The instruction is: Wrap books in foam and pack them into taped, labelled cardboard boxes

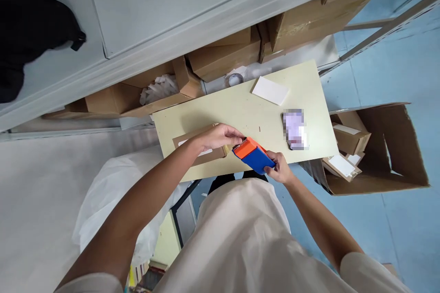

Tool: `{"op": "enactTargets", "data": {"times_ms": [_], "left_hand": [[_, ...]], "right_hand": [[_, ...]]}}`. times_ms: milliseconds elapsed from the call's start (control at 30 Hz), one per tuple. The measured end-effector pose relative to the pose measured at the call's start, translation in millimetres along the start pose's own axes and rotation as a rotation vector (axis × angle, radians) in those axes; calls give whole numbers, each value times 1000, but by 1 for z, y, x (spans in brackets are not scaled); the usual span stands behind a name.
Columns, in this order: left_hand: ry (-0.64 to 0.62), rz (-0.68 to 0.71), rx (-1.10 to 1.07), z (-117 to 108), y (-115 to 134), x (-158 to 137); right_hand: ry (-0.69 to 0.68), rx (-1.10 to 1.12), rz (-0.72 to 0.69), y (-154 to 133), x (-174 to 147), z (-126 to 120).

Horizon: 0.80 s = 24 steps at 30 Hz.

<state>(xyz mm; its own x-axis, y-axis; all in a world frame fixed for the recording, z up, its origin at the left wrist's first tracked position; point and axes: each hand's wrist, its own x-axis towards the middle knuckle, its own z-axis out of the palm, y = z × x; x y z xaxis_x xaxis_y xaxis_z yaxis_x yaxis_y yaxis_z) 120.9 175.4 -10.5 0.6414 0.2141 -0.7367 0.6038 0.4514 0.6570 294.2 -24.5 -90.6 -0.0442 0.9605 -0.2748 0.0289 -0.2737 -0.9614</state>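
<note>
My right hand (279,168) grips the blue end of an orange and blue tape dispenser (256,158), held over the table's near edge. At the dispenser's orange front, by what looks like a metal cutting edge, the thumb and fingers of my left hand (223,136) are pinched together. What they pinch, perhaps the tape's end, is too small to make out. Beneath my left hand and wrist lies a closed cardboard box (202,158) with a white label, partly covered by my forearm.
On the pale table (220,114) are a white card or flat box (270,90) and a blurred phone-like item (294,129). An open carton (395,146) with small labelled boxes stands at right. Behind are a tape roll (235,79) and open cartons (223,57) under a grey shelf (192,4).
</note>
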Motion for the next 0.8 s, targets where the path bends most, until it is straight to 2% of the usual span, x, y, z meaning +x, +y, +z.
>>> {"op": "enactTargets", "data": {"times_ms": [367,633,800], "left_hand": [[-75,-157,-432,-1,-29,10],[-100,-101,-445,-3,-45,14],[-158,-109,-397,-14,-49,3]], "right_hand": [[-64,174,46,7,-3,11],[5,179,75,11,-7,27],[25,215,68,12,-15,37]]}}
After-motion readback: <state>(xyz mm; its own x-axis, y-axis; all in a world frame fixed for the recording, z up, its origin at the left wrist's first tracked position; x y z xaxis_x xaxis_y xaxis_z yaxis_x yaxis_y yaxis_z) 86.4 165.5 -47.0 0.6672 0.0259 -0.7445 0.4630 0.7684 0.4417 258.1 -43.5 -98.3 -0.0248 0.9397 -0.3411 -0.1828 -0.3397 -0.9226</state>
